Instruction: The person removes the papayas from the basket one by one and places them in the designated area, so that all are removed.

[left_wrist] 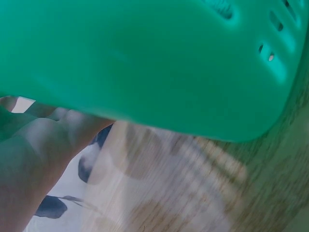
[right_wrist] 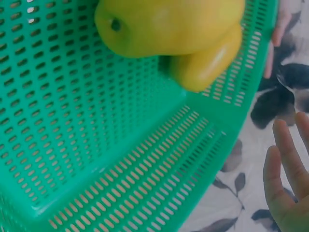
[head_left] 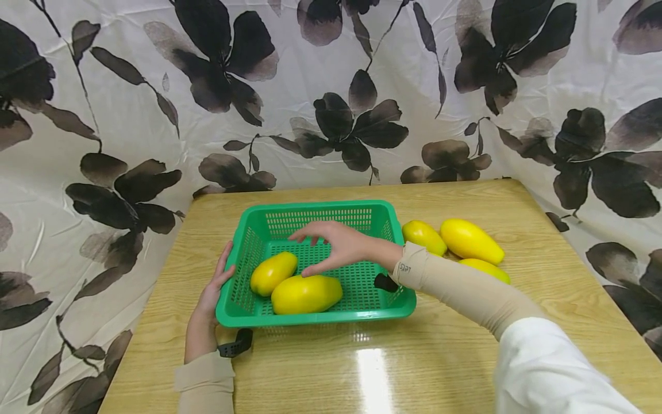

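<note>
Fabric (head_left: 460,290) on your right forearm crosses the green basket's right rim (head_left: 397,230) and covers the near side of the third loose fruit (head_left: 488,269), so only its far part shows. Your left hand (head_left: 213,287) touches the basket's left rim, yet most of its fingers are hidden by the green wall; the left wrist view is filled with blurred plastic, and you cannot tell whether that grip is clamped on the rim. Your right hand (head_left: 336,241) hangs over the middle of the green basket (head_left: 315,320), fingers and thumb spread apart and holding nothing. Its thumb tip overlaps the far edge of the near yellow fruit (head_left: 307,294) in the head view; whether they touch is hard to make out. The right wrist view cuts that hand off at the edge.

Both fruits in the basket lie in its left half, the left yellow fruit (head_left: 274,273) partly behind the near one. Right of the basket, on the wooden table (head_left: 300,368), lie a small loose fruit (head_left: 424,237) and a long loose fruit (head_left: 472,240) beside the third; your right forearm stands between you and this group. Black devices sit at your left wrist (head_left: 237,344) and right wrist (head_left: 385,282). A bright glare (head_left: 373,379) streaks the near tabletop, and flowered cloth (head_left: 289,109) hangs beyond the far edge.
</note>
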{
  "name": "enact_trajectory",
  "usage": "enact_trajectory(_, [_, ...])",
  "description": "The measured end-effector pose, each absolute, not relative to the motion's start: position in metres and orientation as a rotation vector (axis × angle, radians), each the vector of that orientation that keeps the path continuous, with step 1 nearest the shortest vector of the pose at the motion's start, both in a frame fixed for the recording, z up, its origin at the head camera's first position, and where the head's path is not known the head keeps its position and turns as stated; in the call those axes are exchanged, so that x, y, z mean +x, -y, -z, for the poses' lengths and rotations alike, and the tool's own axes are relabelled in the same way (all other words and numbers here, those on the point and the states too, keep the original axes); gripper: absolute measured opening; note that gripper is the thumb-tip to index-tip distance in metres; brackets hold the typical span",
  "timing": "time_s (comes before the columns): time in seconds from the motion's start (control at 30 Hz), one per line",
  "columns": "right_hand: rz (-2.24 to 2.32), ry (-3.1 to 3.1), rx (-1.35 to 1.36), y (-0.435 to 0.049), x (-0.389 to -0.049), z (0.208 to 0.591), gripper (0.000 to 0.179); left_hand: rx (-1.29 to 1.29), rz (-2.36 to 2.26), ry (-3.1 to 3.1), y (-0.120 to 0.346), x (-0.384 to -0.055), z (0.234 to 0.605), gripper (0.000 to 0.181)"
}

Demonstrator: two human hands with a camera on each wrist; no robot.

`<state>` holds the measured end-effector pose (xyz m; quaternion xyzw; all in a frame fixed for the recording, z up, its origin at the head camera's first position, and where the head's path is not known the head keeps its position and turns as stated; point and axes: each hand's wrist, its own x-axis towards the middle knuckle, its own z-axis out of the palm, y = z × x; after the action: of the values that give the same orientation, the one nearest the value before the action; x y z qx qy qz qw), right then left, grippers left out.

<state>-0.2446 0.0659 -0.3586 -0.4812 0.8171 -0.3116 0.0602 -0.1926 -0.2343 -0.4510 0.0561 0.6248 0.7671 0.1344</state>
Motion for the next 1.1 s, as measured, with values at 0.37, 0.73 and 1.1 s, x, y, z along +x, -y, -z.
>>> enact_trajectory(0.37, [0.803, -2.472, -1.429, -0.048, -0.250, 0.377, 0.064, 0.200, -2.221, -1.810, 0.235, -0.192, 0.450, 0.053])
enact_trajectory(0.73, [0.696, -2.408, -1.475, -0.039, -0.251, 0.401, 0.064, 0.184, -2.207, -1.818, 0.235, -0.193, 0.450, 0.053])
enact_trajectory(1.1, [0.627, -2.414, -1.463, -0.034, -0.248, 0.423, 0.064, 0.199, -2.182, -1.841, 0.236, -0.192, 0.451, 0.053])
